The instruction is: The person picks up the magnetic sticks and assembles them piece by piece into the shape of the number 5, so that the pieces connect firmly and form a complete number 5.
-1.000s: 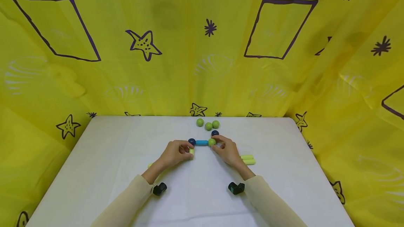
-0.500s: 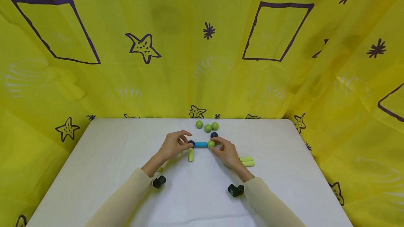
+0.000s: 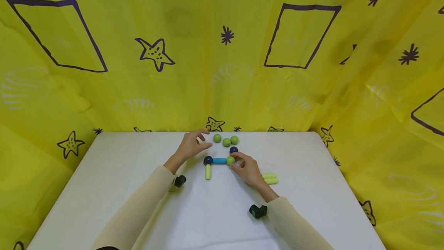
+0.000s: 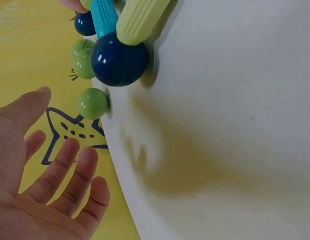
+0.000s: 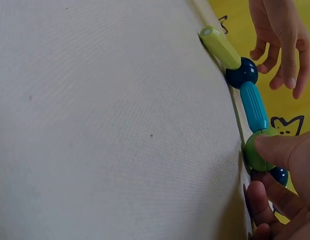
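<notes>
A blue rod (image 3: 219, 161) lies on the white table between a dark blue ball (image 3: 208, 160) and a green ball (image 5: 254, 152), touching both. From the dark blue ball a yellow-green rod (image 3: 208, 172) extends toward the person, forming a corner. My right hand (image 3: 248, 169) pinches the green ball between thumb and finger. Above the table, my left hand (image 3: 189, 146) is raised behind the dark blue ball, fingers spread and holding nothing. The nearest loose green ball (image 3: 217, 138) sits to its right, apart from the fingers.
Two more green balls (image 3: 226, 142) and another dark blue ball (image 3: 234, 150) lie behind the joined pieces. Two yellow-green rods (image 3: 270, 181) lie right of the right wrist. A yellow patterned cloth (image 3: 194, 68) hangs behind the white table (image 3: 222, 219).
My left hand has let go of the yellow-green rod, which now rests against the dark blue ball, and has moved back and upward. The right hand still pinches the green ball.
</notes>
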{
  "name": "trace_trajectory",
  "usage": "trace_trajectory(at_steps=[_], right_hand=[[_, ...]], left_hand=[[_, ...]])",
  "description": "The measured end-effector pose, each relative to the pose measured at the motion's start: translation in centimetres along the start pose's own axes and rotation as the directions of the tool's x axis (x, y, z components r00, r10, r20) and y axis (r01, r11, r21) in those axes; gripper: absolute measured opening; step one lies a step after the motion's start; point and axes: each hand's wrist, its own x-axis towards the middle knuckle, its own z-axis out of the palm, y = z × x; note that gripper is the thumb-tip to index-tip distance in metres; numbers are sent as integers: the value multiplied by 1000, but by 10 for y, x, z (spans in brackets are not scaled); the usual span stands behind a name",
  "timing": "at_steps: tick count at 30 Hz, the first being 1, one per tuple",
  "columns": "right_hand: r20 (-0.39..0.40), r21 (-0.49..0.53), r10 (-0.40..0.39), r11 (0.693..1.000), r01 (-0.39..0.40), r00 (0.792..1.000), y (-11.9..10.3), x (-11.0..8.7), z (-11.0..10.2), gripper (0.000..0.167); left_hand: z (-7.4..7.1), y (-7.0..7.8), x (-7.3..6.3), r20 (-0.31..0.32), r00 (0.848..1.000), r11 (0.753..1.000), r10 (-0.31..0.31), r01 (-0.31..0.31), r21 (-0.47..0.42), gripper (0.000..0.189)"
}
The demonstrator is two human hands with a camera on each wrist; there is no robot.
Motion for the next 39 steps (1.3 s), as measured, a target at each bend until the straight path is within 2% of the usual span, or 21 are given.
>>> trace_trajectory(at_steps=[5,12,25,30,39], right_hand=[[1,-12,11,1000,-11,1000,0,-1,-2,35],[-1,-7,12,1000,-12,1000,0,-3,-7,35],[-1,11,17,1000,-17,1000,3,-3,-7,33],[-4,19,18,1000,-18,1000,2,-3,-5,32],[-8,23,17,1000,-17,1000,3,-3,-5,33]], left_hand=[[6,-1,11,23,999,999,-27,27,21,50],[14,-4,20,-3,998,997,-62,63,49,44],[22,-4,29,2,998,996,-59,59,68,41],[25,-3,34,26,998,997,-51,49,62,41],[33,-5,42,39,997,995,-70,66,80,40]])
